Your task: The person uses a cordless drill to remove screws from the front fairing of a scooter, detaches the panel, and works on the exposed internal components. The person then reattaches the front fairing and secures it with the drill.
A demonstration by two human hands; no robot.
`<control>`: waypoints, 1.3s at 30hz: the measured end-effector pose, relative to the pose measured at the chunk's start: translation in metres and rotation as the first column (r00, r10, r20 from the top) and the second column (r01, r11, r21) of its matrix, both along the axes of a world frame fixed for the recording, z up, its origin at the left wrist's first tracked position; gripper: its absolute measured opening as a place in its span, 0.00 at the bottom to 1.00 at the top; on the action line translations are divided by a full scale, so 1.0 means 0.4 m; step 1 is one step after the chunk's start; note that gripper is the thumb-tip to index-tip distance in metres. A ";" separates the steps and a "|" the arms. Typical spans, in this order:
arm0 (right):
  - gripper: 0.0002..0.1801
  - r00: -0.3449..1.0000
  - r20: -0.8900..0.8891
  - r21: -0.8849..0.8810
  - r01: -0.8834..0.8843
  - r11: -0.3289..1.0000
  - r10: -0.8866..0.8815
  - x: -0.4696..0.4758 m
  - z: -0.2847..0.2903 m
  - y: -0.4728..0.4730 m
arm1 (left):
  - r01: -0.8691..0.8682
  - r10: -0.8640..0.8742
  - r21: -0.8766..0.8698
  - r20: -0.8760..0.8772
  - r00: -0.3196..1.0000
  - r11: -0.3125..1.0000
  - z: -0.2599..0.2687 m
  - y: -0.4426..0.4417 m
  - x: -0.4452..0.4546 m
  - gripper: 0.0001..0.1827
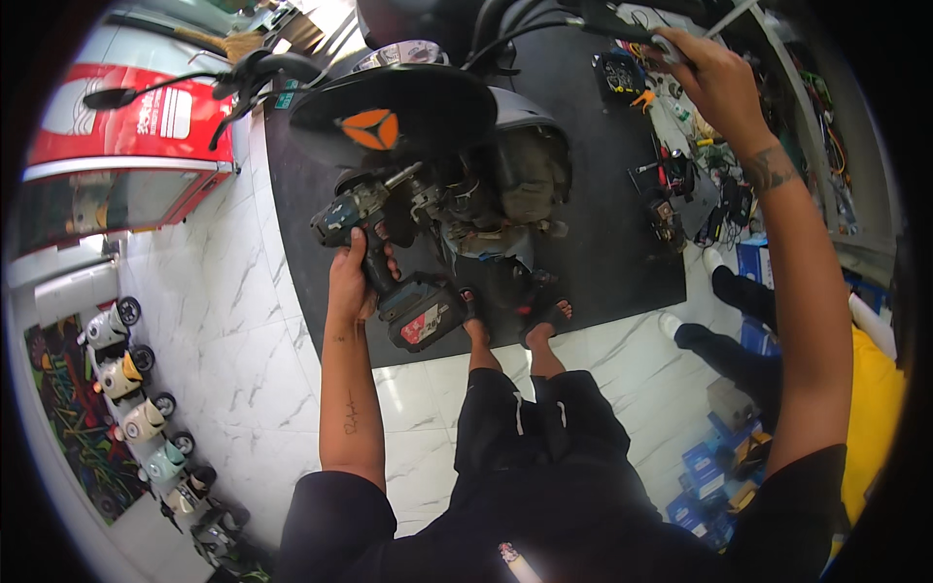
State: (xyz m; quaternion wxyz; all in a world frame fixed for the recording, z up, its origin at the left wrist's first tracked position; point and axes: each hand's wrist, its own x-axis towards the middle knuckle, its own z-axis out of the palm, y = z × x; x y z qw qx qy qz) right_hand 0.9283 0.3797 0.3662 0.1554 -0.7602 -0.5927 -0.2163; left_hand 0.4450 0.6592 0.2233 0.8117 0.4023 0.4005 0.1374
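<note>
My left hand (357,273) grips the black handle of a cordless impact wrench (350,211), with a large battery pack at its base. The tool's shaft points up and right, close to the scooter's exposed front mechanism. Before me stands an electric scooter with a black front panel (393,109) bearing an orange emblem; parts below the panel are uncovered. At the upper right, my right hand (711,80) is closed around the end of the handlebar (612,29). A small grey piece shows at its fingers; exactly what it is I cannot tell.
The scooter stands on a black mat (605,248). Tools and cables lie around the shelving (831,138) at right. Another person's legs (729,357) are close by, near blue boxes (703,470). A red freezer (131,116) stands left. A lit cigarette (519,562) juts in below.
</note>
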 end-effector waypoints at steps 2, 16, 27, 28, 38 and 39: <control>0.18 0.999 0.034 -0.052 0.011 0.999 -0.009 -0.008 0.007 0.005 | 0.010 -0.010 -0.061 -0.008 1.000 0.998 0.004 -0.010 0.004 0.25; 0.15 0.993 -0.113 0.028 0.027 0.999 -0.024 -0.036 0.026 0.002 | -0.053 0.045 -0.075 -0.100 0.994 0.996 0.042 -0.063 0.051 0.17; 0.14 0.514 -0.849 0.227 0.565 0.793 -0.123 -0.424 -0.234 -0.175 | 0.013 -0.009 -0.214 0.019 1.000 0.977 -0.013 -0.029 0.028 0.20; 0.16 0.229 -0.969 0.046 0.531 0.846 -0.091 -0.487 -0.288 -0.174 | 0.033 -0.019 -0.258 0.056 0.998 0.966 -0.014 -0.021 0.025 0.21; 0.15 0.121 -0.877 -0.466 0.025 0.884 -0.465 -0.825 -0.538 -0.243 | 0.061 -0.038 -0.316 0.077 0.996 0.947 -0.054 0.008 0.014 0.16; 0.15 0.104 -0.869 -0.481 0.055 0.875 -0.484 -0.832 -0.545 -0.250 | 0.079 -0.057 -0.306 0.082 0.995 0.949 -0.054 0.012 0.012 0.16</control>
